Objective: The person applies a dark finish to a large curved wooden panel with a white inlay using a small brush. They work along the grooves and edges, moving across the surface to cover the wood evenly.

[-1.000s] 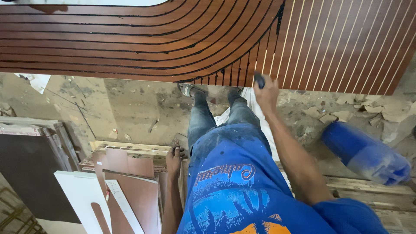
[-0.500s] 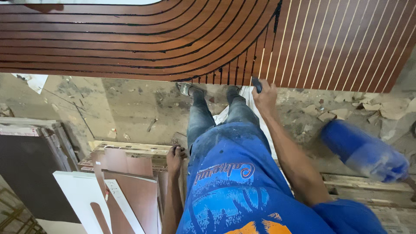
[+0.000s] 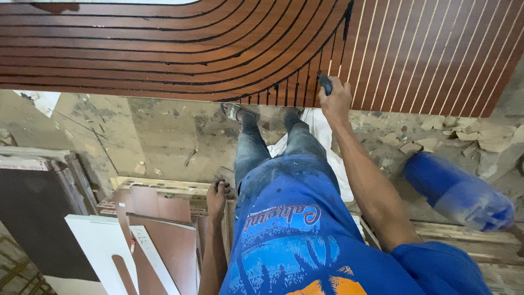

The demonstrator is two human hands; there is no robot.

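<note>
Dark tool in right hand's closed grip against grooved panel; left hand seemingly loosely curled.

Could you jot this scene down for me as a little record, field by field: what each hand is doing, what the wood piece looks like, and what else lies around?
right hand: raised, gripping a small dark tool against the panel
left hand: down by the hip, curled, beside stacked boards
panel: reddish-brown wood, curved dark grooves on the left, straight pale lines on the right
legs: dusty jeans, feet near the panel's edge
floor: dusty concrete with scraps
other: blue cylinder at right
</note>
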